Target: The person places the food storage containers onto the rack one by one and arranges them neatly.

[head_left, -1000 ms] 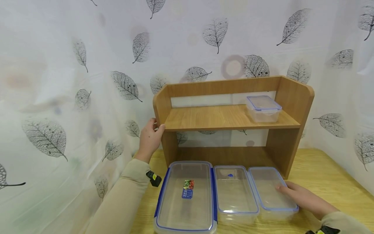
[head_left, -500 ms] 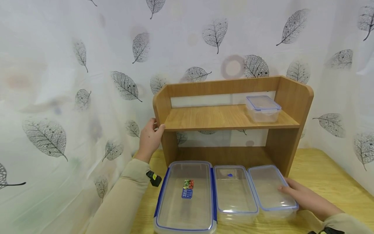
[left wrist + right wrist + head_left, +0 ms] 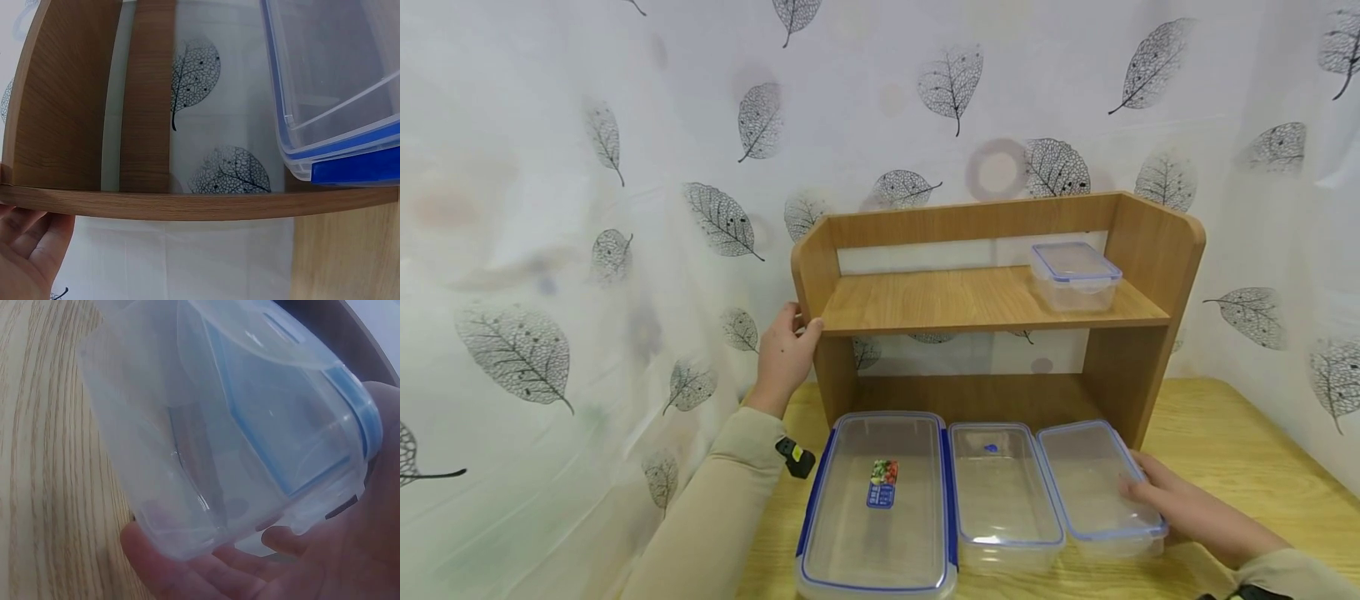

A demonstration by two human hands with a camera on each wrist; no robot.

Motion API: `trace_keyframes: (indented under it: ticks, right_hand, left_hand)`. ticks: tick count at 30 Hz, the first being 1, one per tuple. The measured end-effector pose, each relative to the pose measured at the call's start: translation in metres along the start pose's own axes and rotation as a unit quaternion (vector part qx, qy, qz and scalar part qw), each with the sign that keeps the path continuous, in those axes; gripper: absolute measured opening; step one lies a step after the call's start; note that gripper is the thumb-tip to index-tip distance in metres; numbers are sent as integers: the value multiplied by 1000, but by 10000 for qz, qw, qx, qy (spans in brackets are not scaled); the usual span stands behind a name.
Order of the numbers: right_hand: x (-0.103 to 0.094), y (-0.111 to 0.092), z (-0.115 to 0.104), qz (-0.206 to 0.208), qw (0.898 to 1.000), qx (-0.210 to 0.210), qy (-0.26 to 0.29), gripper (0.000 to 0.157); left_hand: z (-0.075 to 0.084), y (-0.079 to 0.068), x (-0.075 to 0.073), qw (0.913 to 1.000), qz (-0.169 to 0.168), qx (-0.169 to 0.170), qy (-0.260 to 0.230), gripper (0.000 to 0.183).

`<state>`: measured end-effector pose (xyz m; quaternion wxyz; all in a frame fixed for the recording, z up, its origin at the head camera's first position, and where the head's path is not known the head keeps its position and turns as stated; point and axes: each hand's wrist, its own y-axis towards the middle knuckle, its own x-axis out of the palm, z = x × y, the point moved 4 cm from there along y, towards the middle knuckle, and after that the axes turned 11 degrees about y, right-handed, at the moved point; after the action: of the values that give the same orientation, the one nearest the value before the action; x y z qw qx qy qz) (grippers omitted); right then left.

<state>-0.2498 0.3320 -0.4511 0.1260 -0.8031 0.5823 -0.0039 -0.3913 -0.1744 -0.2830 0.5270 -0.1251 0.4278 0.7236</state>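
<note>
My left hand (image 3: 784, 354) grips the left side panel of a wooden desktop shelf (image 3: 925, 300), thumb at the front edge; in the left wrist view its fingers (image 3: 44, 240) lie against the panel's outer side. My right hand (image 3: 1195, 504) holds the rightmost clear food container (image 3: 1093, 475), thumb on the lid and the other fingers (image 3: 162, 569) along the side and lower edge. That container sits slightly askew. Beside it are a similar container (image 3: 1007, 492) with a blue-rimmed lid and a larger one (image 3: 880, 550) with dark blue clips and a label.
A small lidded container (image 3: 1077, 279) sits at the right end of the upper shelf board. Wood-grain table (image 3: 1240, 450) shows around the shelf. Behind hangs a white curtain (image 3: 880, 100) with leaf prints, also close along the left.
The rightmost container has turned a little and its far end has shifted away, with my right hand moving slightly right along with it. My left hand stays on the shelf panel.
</note>
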Motion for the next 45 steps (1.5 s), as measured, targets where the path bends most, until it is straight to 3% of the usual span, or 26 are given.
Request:
trace_keyframes:
  ticks: [6, 16, 36, 45]
  right_hand:
    - [1, -2, 1, -4, 9997, -184, 162, 80]
    - [0, -8, 2, -280, 9994, -110, 191, 82]
    - [0, -14, -6, -429, 9987, -169, 210, 84]
    - [-1, -16, -13, -292, 9992, -225, -126, 83]
  left_hand:
    - [0, 0, 0, 10000, 4, 23, 14, 42]
    - [0, 0, 0, 10000, 23, 25, -11, 41]
    - [-2, 0, 0, 10000, 36, 53, -55, 42]
    - [-1, 1, 1, 10000, 25, 47, -43, 42]
